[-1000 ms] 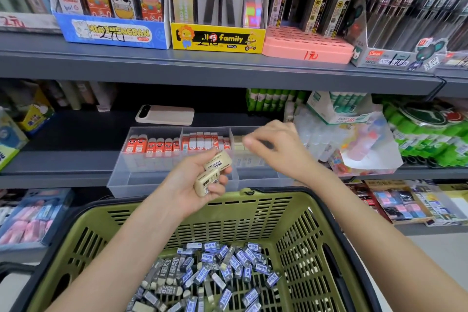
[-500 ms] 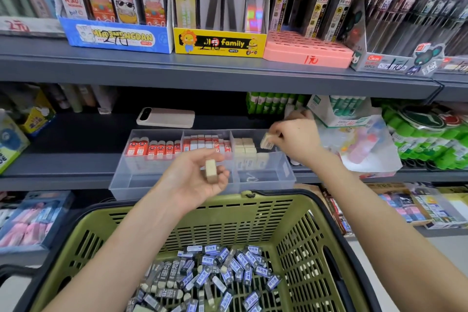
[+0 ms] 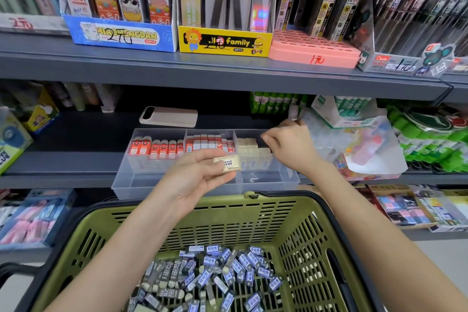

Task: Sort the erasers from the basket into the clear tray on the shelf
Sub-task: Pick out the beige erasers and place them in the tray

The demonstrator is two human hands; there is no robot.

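Nearest to the camera stands the olive-green plastic basket [image 3: 228, 220] with a black rim. On its bottom lies a big heap of small erasers in blue and grey paper sleeves [image 3: 215, 276]. For this reason I judge that the larger part of the sorting is not yet done.

Above the far edge of the basket, the left hand [image 3: 197, 175] grasps one cream rectangular eraser [image 3: 228, 163] between thumb and fingers. This eraser is in the air, just in front of the tray, and is not yet put in.

Behind it, on the dark grey metal shelf [image 3: 63, 159], sits the clear plastic tray [image 3: 177, 182] with three compartments. The left compartment has a row of erasers in red sleeves [image 3: 157, 147], the middle one has red-and-white erasers [image 3: 207, 142], and the right one has plain cream erasers [image 3: 249, 148]. The rows fill only the back part, so I think there is room for many more.

The right hand [image 3: 288, 147] is over the right compartment, with its fingers bent down to the cream rows. I cannot tell if it pinches an eraser or only touches them.
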